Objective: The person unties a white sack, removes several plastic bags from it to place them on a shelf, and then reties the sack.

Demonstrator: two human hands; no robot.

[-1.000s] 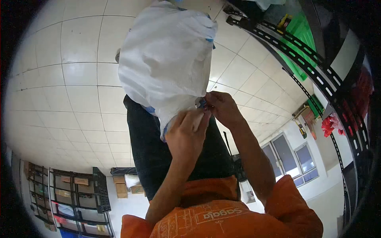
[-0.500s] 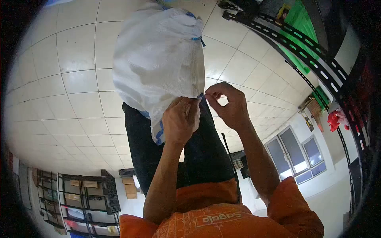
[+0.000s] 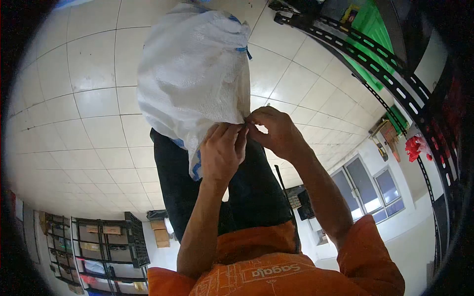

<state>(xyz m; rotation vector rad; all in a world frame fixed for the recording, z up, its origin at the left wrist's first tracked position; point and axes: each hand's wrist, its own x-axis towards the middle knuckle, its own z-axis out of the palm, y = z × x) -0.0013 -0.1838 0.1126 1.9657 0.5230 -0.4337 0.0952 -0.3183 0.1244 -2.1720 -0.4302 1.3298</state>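
Observation:
A large white woven sack (image 3: 195, 74) with blue stripes along its edges lies bunched on the tiled floor in front of my legs. My left hand (image 3: 221, 150) is closed on the near edge of the sack, and a loose corner with a blue stripe hangs beside its wrist. At the sack's right corner my right hand (image 3: 271, 129) is pinched, thumb and forefinger meeting close to the left fingertips. What lies between the right fingertips is too small to make out. A blue tie (image 3: 243, 49) shows on the sack's far right side.
Black slotted metal rails (image 3: 365, 59) of a rack curve along the right, with a green sheet (image 3: 370, 29) behind them. A red plastic bundle (image 3: 417, 148) hangs there. Shelves with boxes (image 3: 106, 246) stand at the lower left. Pale floor tiles (image 3: 84, 138) surround the sack.
My right hand has moved left and its fingers have closed in to meet the left hand at the sack's corner. The left hand keeps hold of the edge. The view has shifted slightly.

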